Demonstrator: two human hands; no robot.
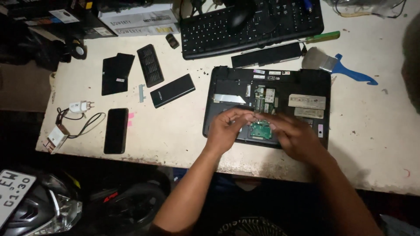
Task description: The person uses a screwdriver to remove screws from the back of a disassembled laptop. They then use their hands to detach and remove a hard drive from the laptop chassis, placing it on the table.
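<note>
1. Left hand (227, 129) and right hand (295, 135) meet over the near edge of an upturned black laptop (315, 81), base panel off. Left fingers are curled, tips pinched together just above the green circuit board (261, 130); whether they grip a part, cannot tell. Right hand is motion-blurred, fingers extended toward the same spot; its grip cannot be told.
2. The board sits in the open bay near the laptop's front edge, between the two hands. Judgement: thin, stiff, light, fragile; best taken by its bare edges, not the component face.
3. Further in: silver ribbon strip (229, 98) and smaller green modules (262, 94) in the bay.
4. Left on the white table (175, 140): black phone (116, 130), charger with cable (78, 107), removed black cover panels (116, 73).
5. Beyond the laptop: long battery pack (267, 55), blue-handled brush (337, 65), green-handled screwdriver (321, 37).
6. Far edge: black keyboard (280, 24), mouse (239, 15) on it.
</note>
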